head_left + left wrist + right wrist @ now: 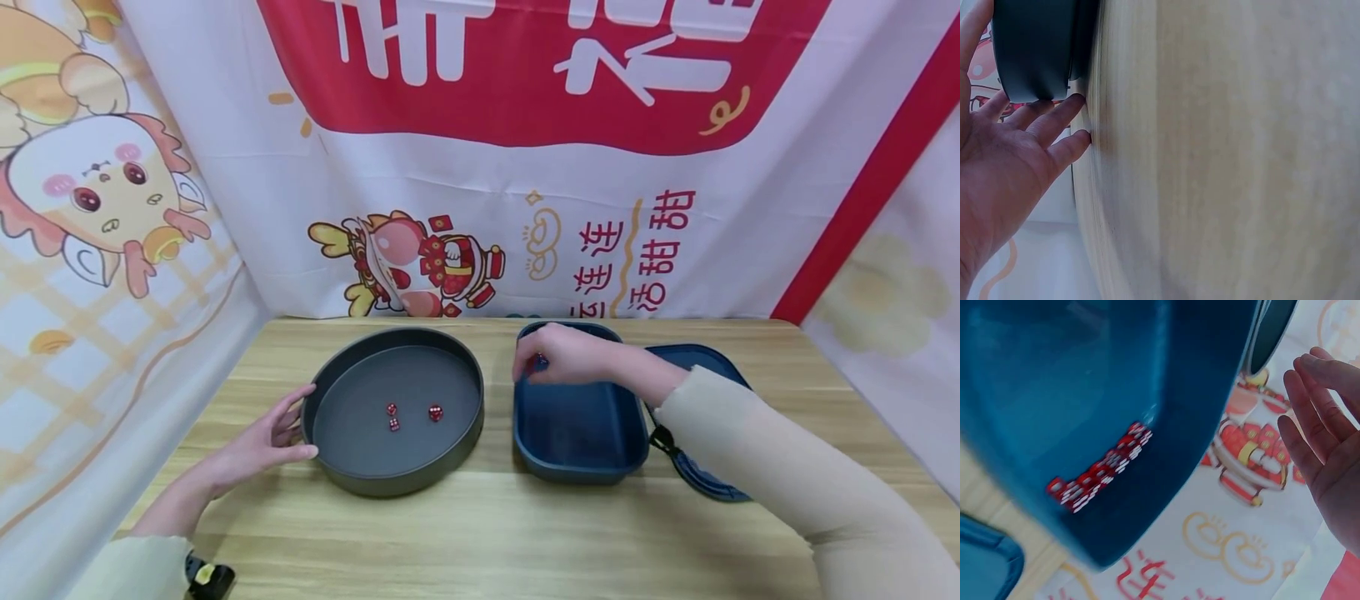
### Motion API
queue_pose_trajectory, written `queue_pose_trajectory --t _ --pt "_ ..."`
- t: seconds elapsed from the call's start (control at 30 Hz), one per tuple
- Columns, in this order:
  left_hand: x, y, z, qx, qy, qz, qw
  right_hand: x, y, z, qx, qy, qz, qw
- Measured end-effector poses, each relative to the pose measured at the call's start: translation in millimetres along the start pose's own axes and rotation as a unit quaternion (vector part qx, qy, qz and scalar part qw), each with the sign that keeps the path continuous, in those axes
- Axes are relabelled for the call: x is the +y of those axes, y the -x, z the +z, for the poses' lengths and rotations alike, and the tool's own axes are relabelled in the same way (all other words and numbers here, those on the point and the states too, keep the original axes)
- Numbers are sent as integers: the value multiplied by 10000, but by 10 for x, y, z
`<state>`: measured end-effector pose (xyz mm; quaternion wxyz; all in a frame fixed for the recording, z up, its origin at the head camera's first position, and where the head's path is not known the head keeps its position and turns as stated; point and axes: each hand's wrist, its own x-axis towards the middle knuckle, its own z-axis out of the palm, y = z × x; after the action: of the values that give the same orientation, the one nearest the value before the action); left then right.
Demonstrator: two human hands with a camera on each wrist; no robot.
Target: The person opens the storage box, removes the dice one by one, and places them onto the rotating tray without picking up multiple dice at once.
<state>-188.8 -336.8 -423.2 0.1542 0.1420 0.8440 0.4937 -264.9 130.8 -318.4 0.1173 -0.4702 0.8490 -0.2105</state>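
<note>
A: From the head view, the left hand (258, 446) rests, fingers straight, against the round dark tray (322, 462) holding three red dice (408, 415). The right hand (558, 354) hovers over the blue case (577, 467).

B: The left wrist view shows the fingers (1054, 122) touching the tray (1035, 56); a nudge could slide it.

A: The right wrist view shows a row of dice (1100, 469) in the case (1197, 425), fingers (1313, 400) loose, holding nothing; a clumsy pinch could scatter the row.

Both hands (258, 446) (558, 354) extended forward, fingers relaxed.

dice pips (436, 412) too small to read
</note>
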Motion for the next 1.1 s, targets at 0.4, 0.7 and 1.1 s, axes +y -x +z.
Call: queue_pose_trajectory --t 0.4,0.7,1.1 --pt "4 19 5 -1 38 -77 10000 371 451 28 437 -33 446 9980" --pt "18 17 -4 7 4 -79 10000 695 522 165 568 22 1090 9924" --pt "46 20 6 10 -10 -67 10000 905 245 259 288 219 1713 9846"
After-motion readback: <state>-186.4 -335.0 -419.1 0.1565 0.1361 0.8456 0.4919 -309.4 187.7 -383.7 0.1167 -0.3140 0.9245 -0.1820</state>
